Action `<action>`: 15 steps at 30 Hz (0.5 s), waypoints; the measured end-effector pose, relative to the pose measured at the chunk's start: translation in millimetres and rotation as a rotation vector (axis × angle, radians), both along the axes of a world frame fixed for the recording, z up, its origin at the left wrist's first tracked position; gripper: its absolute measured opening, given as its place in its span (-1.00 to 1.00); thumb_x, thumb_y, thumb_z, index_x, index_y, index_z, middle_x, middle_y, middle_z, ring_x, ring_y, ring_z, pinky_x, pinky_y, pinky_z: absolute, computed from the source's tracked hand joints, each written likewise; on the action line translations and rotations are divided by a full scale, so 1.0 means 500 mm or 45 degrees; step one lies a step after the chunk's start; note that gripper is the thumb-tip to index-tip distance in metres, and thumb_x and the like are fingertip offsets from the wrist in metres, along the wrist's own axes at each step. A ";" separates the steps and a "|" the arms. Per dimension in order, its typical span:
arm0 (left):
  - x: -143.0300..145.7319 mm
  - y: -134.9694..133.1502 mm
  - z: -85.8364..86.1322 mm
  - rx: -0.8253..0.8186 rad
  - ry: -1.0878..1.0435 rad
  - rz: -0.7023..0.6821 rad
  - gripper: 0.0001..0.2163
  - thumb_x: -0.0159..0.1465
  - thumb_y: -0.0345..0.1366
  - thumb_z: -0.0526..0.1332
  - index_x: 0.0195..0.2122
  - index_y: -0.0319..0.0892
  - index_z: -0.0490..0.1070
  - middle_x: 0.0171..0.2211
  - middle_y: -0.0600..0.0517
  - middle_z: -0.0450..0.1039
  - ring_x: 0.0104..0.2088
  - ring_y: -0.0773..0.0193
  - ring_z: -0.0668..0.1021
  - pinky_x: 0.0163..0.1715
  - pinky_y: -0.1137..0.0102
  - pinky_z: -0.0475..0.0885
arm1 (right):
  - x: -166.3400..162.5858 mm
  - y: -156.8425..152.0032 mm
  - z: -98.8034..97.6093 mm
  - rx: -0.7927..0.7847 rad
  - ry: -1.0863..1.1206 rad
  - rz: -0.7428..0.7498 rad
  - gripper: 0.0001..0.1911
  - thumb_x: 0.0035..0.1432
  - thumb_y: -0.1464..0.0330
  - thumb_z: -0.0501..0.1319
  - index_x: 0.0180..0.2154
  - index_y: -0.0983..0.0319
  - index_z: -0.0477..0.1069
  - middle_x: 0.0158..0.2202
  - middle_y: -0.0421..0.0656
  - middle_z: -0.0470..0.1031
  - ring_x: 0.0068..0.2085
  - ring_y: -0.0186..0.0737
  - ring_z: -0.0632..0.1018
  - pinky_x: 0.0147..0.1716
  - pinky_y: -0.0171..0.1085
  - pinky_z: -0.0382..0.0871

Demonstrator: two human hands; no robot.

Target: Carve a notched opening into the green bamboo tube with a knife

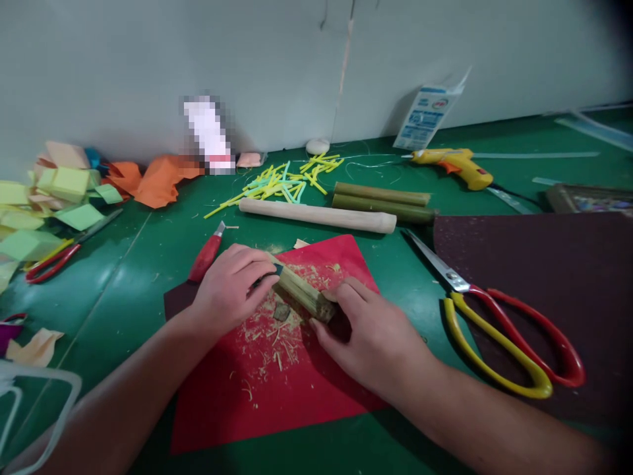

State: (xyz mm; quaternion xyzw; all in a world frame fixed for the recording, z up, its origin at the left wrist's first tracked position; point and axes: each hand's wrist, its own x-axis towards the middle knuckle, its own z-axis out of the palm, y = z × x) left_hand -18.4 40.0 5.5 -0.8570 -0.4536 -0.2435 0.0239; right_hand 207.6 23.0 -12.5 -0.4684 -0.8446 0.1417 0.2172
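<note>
Over a red sheet (297, 402), both hands hold a short piece of bamboo (302, 290), tilted down toward the right. My left hand (237, 280) has its fingers closed around the far left end; a small dark edge shows at its fingertips, too little to name. Pinching the near right end is my right hand (363, 323), thumb below and fingers above. Pale shavings (277, 349) lie scattered on the sheet, along with a small dark square scrap (281, 311). A red-handled craft knife (206, 256) rests just beyond my left hand, blade pointing away.
Behind are a pale bamboo stick (316, 215), green bamboo pieces (380, 203) and cut yellow straws (270, 185). Large scissors (499, 323) lie right, partly on a dark sheet (554, 284). A yellow glue gun (455, 165) is back right; paper pieces (59, 185) and small scissors (54, 264) sit left.
</note>
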 end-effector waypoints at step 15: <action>-0.015 0.001 -0.010 -0.022 0.069 -0.073 -0.82 0.25 -0.42 0.13 -0.15 -0.26 0.43 -0.30 -0.04 0.46 -0.30 0.26 0.43 -0.26 0.34 0.36 | -0.005 0.005 -0.002 -0.015 -0.039 0.011 -0.85 0.05 0.29 0.15 -0.39 0.19 0.18 -0.40 -0.22 0.31 -0.40 -0.28 0.39 -0.51 -0.30 0.12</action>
